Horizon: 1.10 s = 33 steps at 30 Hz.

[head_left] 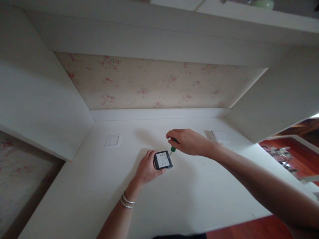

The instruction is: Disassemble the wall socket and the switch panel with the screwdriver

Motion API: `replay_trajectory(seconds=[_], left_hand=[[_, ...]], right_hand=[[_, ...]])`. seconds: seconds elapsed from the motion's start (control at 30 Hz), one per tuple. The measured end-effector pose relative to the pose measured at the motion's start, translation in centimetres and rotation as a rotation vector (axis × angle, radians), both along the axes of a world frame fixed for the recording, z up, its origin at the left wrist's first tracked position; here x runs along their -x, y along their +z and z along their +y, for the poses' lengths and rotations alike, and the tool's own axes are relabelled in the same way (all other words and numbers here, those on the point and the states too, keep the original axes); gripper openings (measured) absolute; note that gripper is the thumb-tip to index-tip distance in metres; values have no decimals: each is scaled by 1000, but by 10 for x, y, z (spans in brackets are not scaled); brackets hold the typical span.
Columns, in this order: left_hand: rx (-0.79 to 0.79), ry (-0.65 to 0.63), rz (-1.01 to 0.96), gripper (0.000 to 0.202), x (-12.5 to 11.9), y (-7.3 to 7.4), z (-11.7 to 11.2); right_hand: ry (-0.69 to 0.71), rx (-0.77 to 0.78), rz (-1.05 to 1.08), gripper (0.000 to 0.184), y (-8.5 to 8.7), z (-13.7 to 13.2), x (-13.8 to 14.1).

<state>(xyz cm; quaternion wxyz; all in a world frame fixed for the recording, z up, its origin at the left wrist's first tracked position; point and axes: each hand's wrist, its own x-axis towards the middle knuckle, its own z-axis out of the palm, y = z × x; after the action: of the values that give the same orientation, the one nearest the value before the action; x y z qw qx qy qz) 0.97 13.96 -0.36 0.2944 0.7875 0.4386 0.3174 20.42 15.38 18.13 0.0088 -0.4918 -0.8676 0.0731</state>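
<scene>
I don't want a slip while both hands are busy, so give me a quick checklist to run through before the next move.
1. Left hand holding the power socket: ok.
2. Slotted side of the power socket in view: ok.
3. Right hand gripping the green-handled screwdriver: ok.
4. Screwdriver pointed at the socket's edge nearer the right hand: ok.
5. Screwdriver tip seated: cannot tell, too small to see.
6. Underside of the socket free of wires: cannot tell, hidden.
</scene>
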Motion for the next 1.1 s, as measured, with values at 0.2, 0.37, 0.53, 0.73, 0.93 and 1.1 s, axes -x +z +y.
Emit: replay_trajectory(seconds=[0.2,0.37,0.53,0.73,0.93,1.1], left_hand=[[14,-2,-4,68,0,-2,0],[8,-8,-17,70,1,-5,1],[30,-4,-39,70,1,-3,0],[25,-12,-33,70,1,0,1],[19,-2,-31,71,1,-3,1],[23,0,-45,72,1,-5,1]], right_hand=[[210,104,103,32,1,-1,-1],[20,-17,7,24,-2,4,5],[44,27,72,19,0,5,3],[87,85,50,14,4,4,1],[151,64,108,23,2,6,1],[123,51,80,27,3,6,1]])
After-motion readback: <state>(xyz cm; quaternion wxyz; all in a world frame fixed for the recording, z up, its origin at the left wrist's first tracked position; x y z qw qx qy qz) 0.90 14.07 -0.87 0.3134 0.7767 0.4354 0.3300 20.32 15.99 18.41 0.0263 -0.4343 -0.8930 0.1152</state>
